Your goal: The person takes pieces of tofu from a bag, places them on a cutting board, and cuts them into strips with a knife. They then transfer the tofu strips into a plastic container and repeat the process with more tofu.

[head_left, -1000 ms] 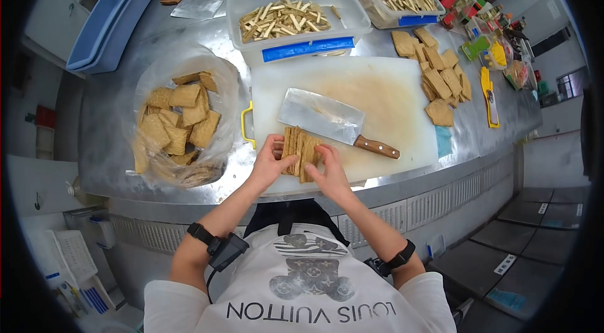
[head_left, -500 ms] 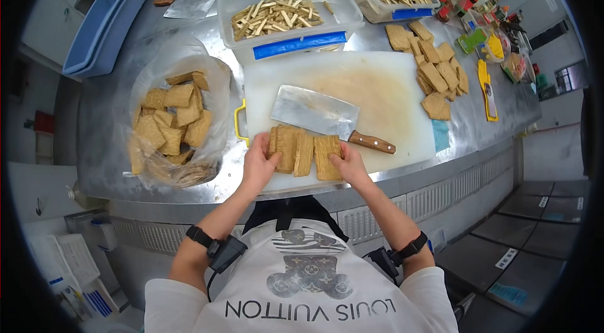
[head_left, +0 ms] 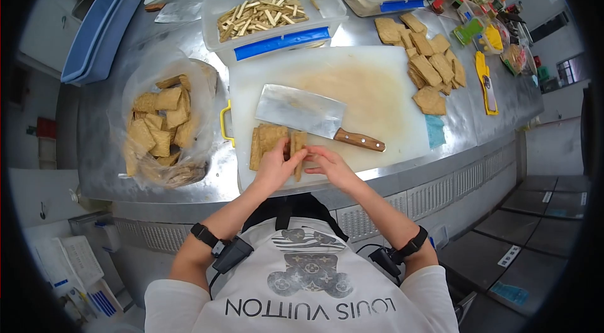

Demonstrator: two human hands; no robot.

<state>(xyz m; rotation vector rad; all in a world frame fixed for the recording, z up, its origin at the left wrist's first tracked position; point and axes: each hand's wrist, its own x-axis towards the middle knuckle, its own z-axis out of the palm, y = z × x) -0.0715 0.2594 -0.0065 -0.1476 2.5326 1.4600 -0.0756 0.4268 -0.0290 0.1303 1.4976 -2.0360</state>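
Note:
My left hand [head_left: 275, 166] is closed around brown tofu slabs [head_left: 297, 141] that stand on edge near the front of the white cutting board [head_left: 384, 106]. From the other side, my right hand [head_left: 331, 168] presses its fingertips against the same slabs, close to my left fingertips. More tofu slabs [head_left: 267, 136] lie flat beside and partly under my left hand. Just beyond my hands, a cleaver [head_left: 302, 110] rests on the board, its wooden handle [head_left: 358, 139] pointing right. The fingers hide part of the held slabs.
Left of the board stands a clear plastic bag [head_left: 198, 88] of tofu slabs. Behind it are tubs [head_left: 283, 42] of cut strips. A slab pile [head_left: 434, 62] and yellow glove [head_left: 486, 84] lie right; blue bins [head_left: 100, 34] stand far left.
My right hand has moved left toward my left hand. The spread slabs at right are now drawn together on edge between my hands. The view has shifted slightly.

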